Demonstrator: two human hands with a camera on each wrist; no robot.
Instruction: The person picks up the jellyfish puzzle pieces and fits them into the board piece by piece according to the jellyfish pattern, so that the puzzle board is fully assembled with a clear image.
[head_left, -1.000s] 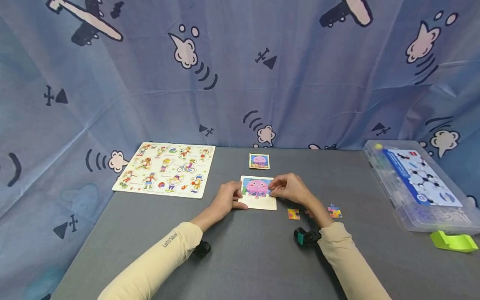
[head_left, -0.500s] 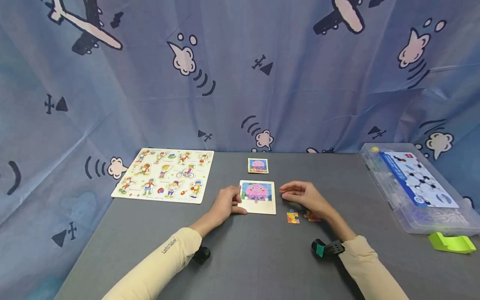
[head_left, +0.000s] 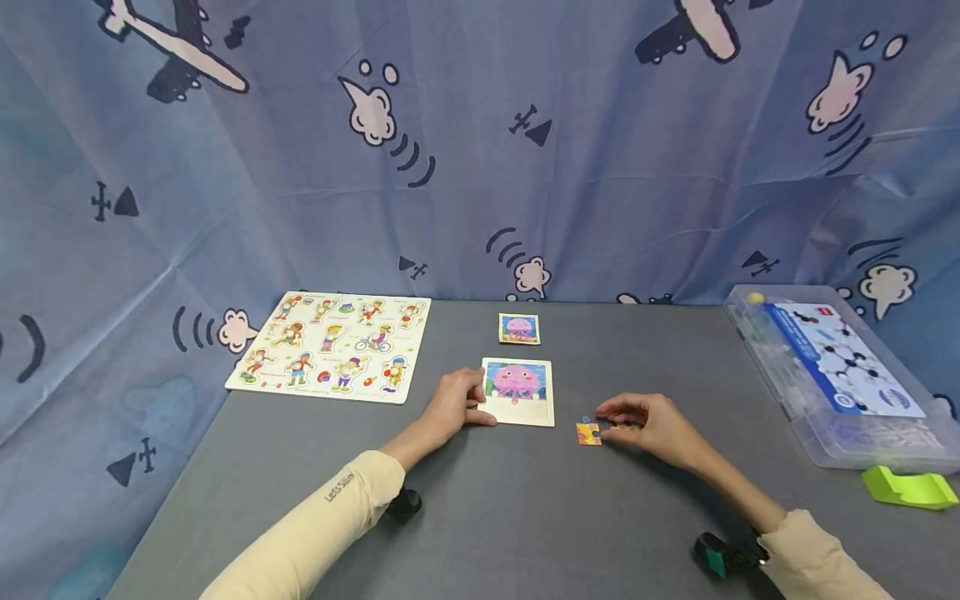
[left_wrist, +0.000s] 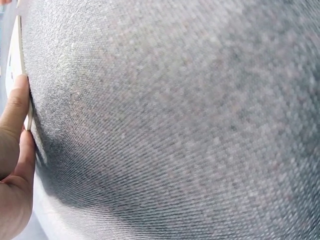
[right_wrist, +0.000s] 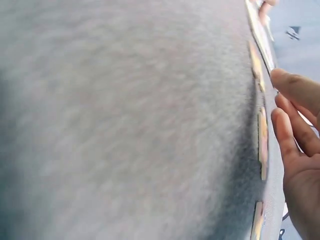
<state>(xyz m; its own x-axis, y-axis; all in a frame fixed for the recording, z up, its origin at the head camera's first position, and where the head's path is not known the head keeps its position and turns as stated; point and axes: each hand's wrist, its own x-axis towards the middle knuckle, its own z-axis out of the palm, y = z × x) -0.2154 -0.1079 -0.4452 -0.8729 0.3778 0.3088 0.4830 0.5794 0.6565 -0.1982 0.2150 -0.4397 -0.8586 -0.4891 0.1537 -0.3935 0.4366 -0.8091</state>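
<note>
A small wooden jigsaw tray [head_left: 531,413] lies flat on the grey table, a pink octopus picture filling its upper part and bare wood showing below. At its left edge my left hand [head_left: 452,400] grips the lower corner between thumb and fingers; the left wrist view shows the fingertips on the tray's rim [left_wrist: 18,55]. My right hand [head_left: 654,429] hovers with parted fingers close above a jigsaw piece [right_wrist: 263,142], holding nothing. Left of that lies a yellow-orange jigsaw piece [head_left: 588,434]. Another piece [right_wrist: 257,222] shows in the right wrist view, hidden behind the hand in the head view.
Behind the tray lies a small octopus picture card [head_left: 519,328]. A larger puzzle board [head_left: 330,343] with child figures sits at the back left. To the right are a clear plastic case [head_left: 810,417] and a green plastic piece [head_left: 910,488]. A patterned curtain [head_left: 465,167] hangs behind the table.
My right hand has left the tray's right side and moved right and nearer to me, over the loose jigsaw pieces. The left hand has stayed on the tray's edge.
</note>
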